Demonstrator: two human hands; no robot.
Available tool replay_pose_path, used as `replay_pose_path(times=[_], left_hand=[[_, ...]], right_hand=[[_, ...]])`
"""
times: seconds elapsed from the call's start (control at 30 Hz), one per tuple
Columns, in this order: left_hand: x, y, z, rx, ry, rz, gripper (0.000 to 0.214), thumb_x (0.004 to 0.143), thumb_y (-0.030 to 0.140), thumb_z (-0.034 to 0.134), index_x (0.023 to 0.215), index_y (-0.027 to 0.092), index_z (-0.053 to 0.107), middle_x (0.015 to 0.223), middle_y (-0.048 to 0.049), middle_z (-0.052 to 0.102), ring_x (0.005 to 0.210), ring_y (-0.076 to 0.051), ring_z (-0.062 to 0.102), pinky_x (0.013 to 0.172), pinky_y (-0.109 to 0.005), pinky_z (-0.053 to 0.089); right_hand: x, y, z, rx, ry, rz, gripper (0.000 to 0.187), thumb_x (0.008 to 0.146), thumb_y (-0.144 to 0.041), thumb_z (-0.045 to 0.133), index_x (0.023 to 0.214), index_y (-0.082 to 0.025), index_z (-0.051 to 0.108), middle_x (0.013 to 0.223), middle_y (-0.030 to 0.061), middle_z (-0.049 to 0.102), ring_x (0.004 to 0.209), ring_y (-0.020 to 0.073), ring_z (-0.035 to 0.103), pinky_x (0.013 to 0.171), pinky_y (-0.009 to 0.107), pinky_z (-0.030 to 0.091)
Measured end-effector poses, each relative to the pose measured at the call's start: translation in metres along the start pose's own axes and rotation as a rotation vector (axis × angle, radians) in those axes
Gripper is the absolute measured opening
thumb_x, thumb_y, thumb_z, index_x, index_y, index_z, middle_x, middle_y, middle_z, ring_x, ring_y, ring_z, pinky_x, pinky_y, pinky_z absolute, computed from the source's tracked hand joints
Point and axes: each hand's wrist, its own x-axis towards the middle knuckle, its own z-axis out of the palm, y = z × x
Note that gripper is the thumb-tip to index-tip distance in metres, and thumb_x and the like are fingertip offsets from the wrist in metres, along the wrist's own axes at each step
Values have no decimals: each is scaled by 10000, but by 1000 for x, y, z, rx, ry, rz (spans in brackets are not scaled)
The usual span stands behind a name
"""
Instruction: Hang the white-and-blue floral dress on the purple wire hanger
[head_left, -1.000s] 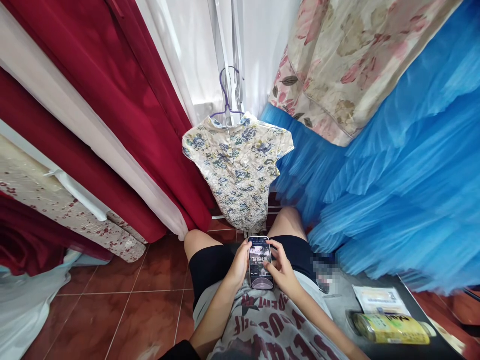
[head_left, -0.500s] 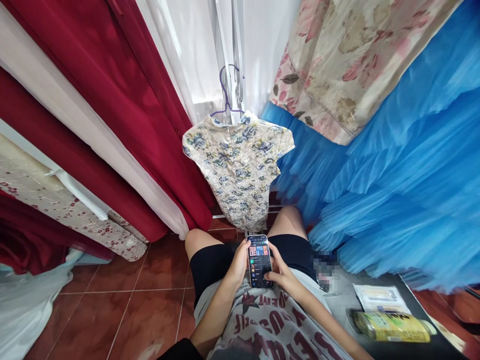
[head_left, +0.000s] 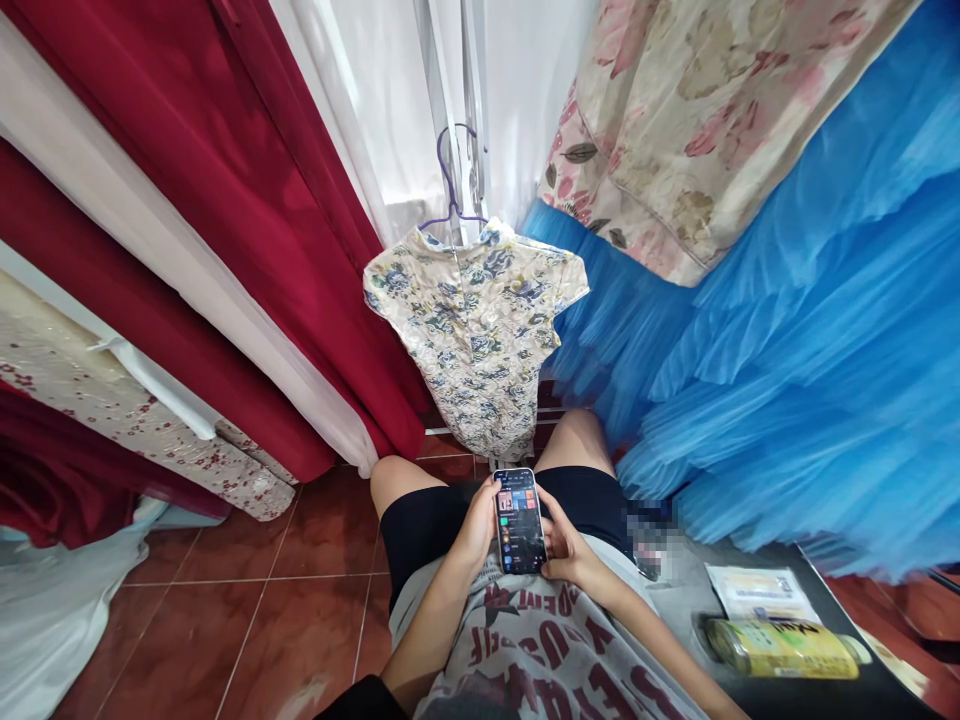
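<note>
I sit with a lit smartphone (head_left: 518, 520) held upright over my lap in both hands. My left hand (head_left: 475, 530) wraps its left edge, thumb on the rim. My right hand (head_left: 568, 548) cups the right edge from behind, fingers curled round it. The screen shows rows of small coloured tiles. Straight ahead a small floral dress (head_left: 474, 330) hangs on a purple hanger (head_left: 453, 180) from a metal pole.
Red and white garments (head_left: 225, 230) hang at left, blue tulle skirts (head_left: 787, 380) and a floral fabric (head_left: 697, 110) at right. At my right a dark surface (head_left: 682, 610) bears a yellow bottle (head_left: 780, 650) lying down and a paper packet (head_left: 761, 593). The floor has red tiles (head_left: 247, 590).
The phone screen switched from a single picture to a list of tiles. My right thumb came off the screen and the hand slid back behind the phone's right edge.
</note>
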Motion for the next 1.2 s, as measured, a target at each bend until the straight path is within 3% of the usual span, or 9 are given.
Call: replay_pose_path(times=[0.7,0.9,1.07,1.2], left_hand=[[-3,3,4,41,4,12,424,796,440,684,1128,178,662,1126,-107,734,1123,-298,659,1002,-395,469],[0,0,3,61,-49,20,391,833,412,640,1143,176,659,1105,-102,740,1156,-302,641,1041,-406,435],[2,-3,2,59,-109,62,366,874,348,614,1191,176,674,1200,-91,718,1226,-282,600,1080,-370,399],[2,-3,1,59,-99,51,366,875,325,621,1209,184,672,1238,-80,706,1260,-276,577,1097,-358,381]], right_hand=[[0,0,3,-41,18,-25,1193,666,-114,777,1588,-395,74,1209,32,660,756,139,639,652,249,449],[12,4,6,-235,221,-130,764,855,-291,694,1479,-282,254,1171,64,672,930,217,679,879,400,510],[28,1,17,-579,443,-210,593,833,-333,710,1328,-241,396,1230,89,645,1111,275,632,984,425,473],[35,-4,25,-658,528,-144,489,833,-352,701,1229,-242,436,1135,81,683,1053,286,653,964,434,484]])
